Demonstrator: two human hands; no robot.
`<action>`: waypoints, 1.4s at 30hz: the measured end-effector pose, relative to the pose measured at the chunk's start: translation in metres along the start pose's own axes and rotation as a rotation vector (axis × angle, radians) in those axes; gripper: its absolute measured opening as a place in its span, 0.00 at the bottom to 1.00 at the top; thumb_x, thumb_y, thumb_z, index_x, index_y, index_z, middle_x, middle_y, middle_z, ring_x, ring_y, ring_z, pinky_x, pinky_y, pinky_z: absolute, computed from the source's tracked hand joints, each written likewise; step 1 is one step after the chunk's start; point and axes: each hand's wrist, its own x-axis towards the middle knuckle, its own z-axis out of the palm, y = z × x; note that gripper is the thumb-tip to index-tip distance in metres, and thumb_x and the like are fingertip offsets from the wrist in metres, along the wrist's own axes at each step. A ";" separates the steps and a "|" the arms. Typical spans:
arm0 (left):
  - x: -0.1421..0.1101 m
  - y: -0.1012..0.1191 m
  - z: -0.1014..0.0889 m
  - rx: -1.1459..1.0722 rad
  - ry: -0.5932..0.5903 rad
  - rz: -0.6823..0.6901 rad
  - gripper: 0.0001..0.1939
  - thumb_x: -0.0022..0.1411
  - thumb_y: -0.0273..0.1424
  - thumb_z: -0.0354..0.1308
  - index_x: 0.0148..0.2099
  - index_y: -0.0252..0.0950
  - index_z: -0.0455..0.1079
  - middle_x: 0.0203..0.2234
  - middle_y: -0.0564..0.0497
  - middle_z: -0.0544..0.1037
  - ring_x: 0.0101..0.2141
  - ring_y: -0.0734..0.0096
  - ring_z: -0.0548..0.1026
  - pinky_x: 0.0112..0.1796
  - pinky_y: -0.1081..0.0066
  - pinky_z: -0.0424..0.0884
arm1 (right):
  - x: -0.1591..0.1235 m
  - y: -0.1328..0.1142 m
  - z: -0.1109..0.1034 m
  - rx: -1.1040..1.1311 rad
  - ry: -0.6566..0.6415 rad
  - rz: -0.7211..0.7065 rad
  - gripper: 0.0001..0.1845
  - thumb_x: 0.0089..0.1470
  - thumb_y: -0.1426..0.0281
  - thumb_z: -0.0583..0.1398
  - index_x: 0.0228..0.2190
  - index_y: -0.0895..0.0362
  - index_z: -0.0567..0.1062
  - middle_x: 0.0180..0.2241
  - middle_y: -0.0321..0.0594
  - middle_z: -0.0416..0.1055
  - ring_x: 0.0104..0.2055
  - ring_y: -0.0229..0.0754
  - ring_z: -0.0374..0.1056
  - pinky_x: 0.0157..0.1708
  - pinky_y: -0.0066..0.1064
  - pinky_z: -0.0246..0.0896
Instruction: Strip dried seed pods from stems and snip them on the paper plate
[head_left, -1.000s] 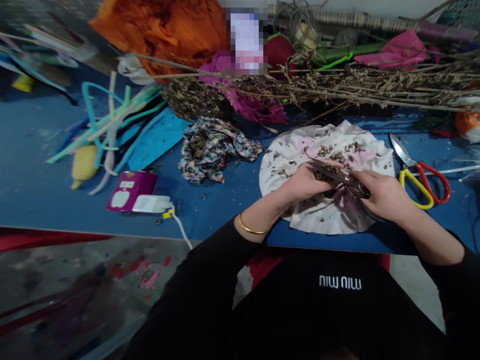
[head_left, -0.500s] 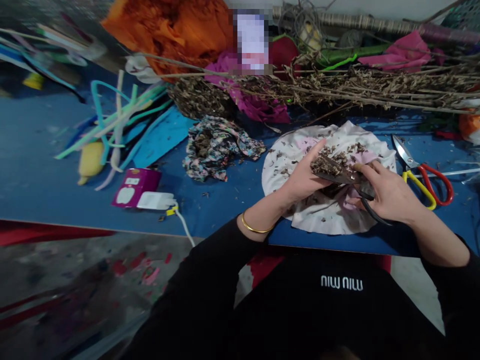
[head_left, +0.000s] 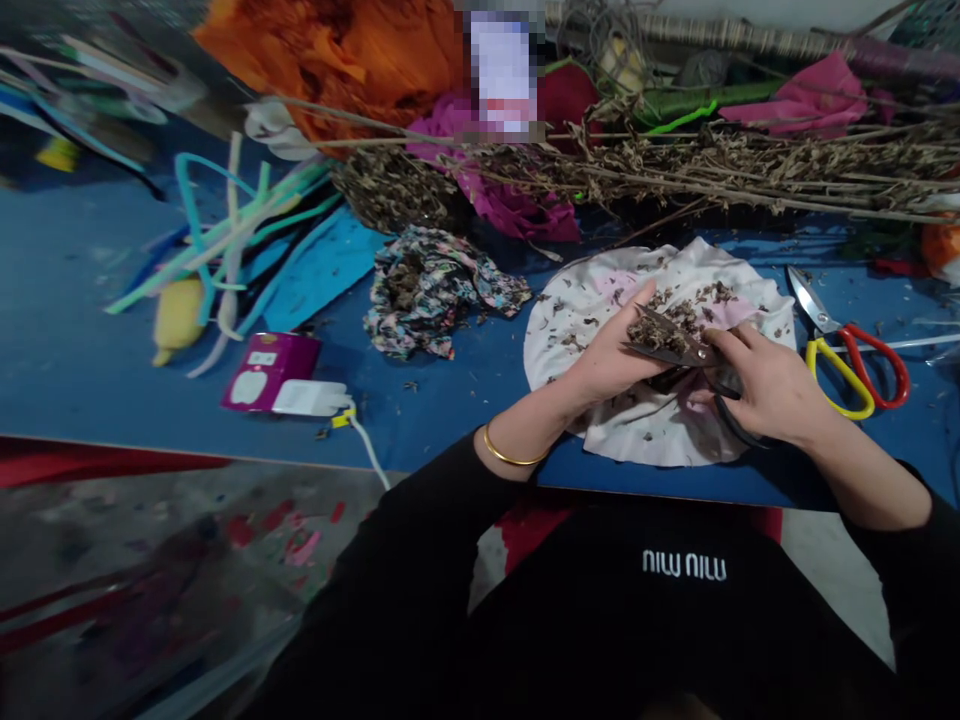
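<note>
My left hand [head_left: 619,350] is cupped around a clump of crumpled dried leaves [head_left: 660,328], thumb pointing up. In my right hand [head_left: 780,385] is a pair of dark scissors [head_left: 682,353], its black handle loops partly hidden by the fingers. The blades lie against the leaf clump beside my left palm; how far apart they are cannot be made out. Both hands are over a round white cloth [head_left: 551,335] with pinkish patches, strewn with brown leaf bits. A second pair of scissors [head_left: 847,345], with yellow and red handles, lies right of the cloth.
Dried stalks [head_left: 750,175] stretch along the back of the blue table [head_left: 450,420]. Left of the cloth sits a bunched floral fabric [head_left: 442,290]. Farther left are a purple box [head_left: 262,375], a white charger [head_left: 311,398] with a cable, and coloured strips [head_left: 202,245]. Orange material [head_left: 345,60] is heaped behind.
My right hand and the dark scissors have shifted very slightly left. My left hand keeps its hold on the dried leaves. The whole view has tilted a little.
</note>
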 end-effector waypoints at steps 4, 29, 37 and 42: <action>-0.001 0.003 0.000 0.012 0.013 -0.024 0.57 0.52 0.37 0.72 0.79 0.35 0.52 0.42 0.49 0.81 0.45 0.59 0.80 0.51 0.60 0.77 | 0.000 0.000 -0.004 -0.015 -0.055 0.015 0.30 0.61 0.56 0.57 0.58 0.59 0.76 0.44 0.50 0.78 0.42 0.52 0.75 0.34 0.35 0.59; -0.002 0.013 -0.010 0.143 -0.062 -0.061 0.10 0.56 0.37 0.69 0.35 0.36 0.77 0.31 0.47 0.81 0.38 0.60 0.80 0.42 0.61 0.78 | -0.001 0.001 -0.005 0.095 -0.035 0.059 0.27 0.60 0.60 0.57 0.57 0.56 0.78 0.49 0.50 0.81 0.46 0.54 0.77 0.39 0.36 0.66; -0.002 0.011 -0.008 0.090 -0.202 0.000 0.11 0.56 0.36 0.68 0.38 0.34 0.79 0.35 0.45 0.84 0.38 0.63 0.79 0.42 0.64 0.78 | 0.000 -0.004 -0.010 0.057 -0.117 0.017 0.30 0.60 0.59 0.57 0.59 0.61 0.76 0.47 0.52 0.79 0.43 0.54 0.77 0.36 0.36 0.62; -0.001 0.012 -0.008 0.138 -0.189 -0.071 0.10 0.55 0.33 0.65 0.39 0.34 0.78 0.35 0.46 0.83 0.36 0.66 0.78 0.40 0.65 0.77 | 0.000 -0.003 -0.008 0.061 -0.164 0.057 0.28 0.61 0.61 0.57 0.58 0.60 0.77 0.49 0.53 0.80 0.45 0.53 0.77 0.38 0.35 0.63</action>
